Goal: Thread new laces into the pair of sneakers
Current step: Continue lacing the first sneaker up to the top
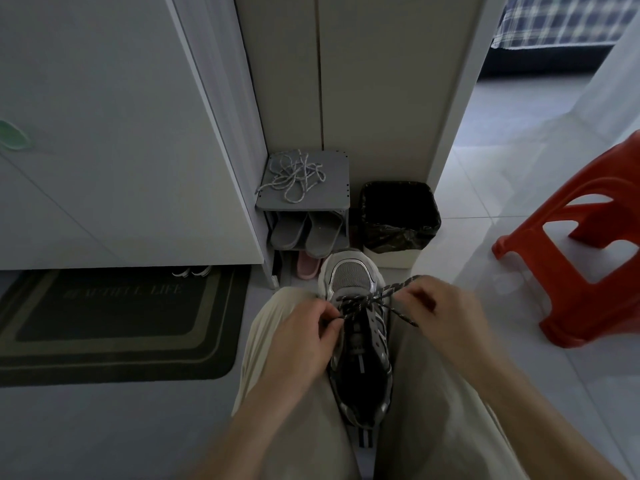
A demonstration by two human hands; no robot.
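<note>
At the far left a dark doormat [114,323] lies flat on the floor, well apart from the work. The left hand [298,336] has its fingers pinched closed on one end of the dark speckled lace [363,301], right beside the eyelets of the sneaker [358,341], which sits toe-forward between the person's knees. Only the rows nearest the toe look threaded; the tongue below is bare, so the lacing seems at an early stage. The right hand [433,306] is likewise closed, gripping the other lace end where it loops up and trails off to the right. The main risk, as I judge it, is uneven pull — one side drawn harder would leave the ends of mismatched length, or slip a tip back out of its eyelet. Ahead, a small grey rack [341,161] holds a tangle of pale laces [296,176], beside a lined bin [398,216]. Rightward the tiled floor is open until the red stool [581,258], giving that elbow room — the left side is free too.
</note>
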